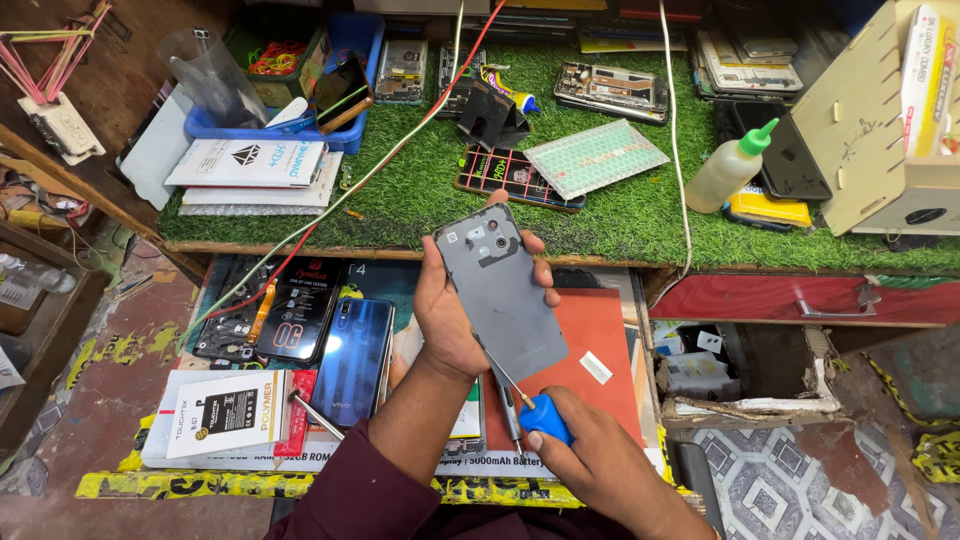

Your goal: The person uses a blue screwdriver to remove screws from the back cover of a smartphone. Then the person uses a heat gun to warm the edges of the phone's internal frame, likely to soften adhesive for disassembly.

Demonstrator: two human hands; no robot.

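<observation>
My left hand [447,310] holds a grey smartphone [500,290] with its back side up, camera cutouts toward the far end. Fingers wrap its far edge and right side. My right hand [600,465] grips a small screwdriver by its blue handle [545,415]. The thin metal shaft [505,378] points up to the phone's lower left edge and touches it. Both hands are over an open drawer holding an orange-red board [600,345].
A green turf bench top [620,215] carries phone parts, a dark patterned phone [515,178], a clear bottle with a green cap [730,168], a blue bin [345,135] and a wooden box [865,120]. In the drawer lie a blue phone [352,358] and battery boxes [235,415].
</observation>
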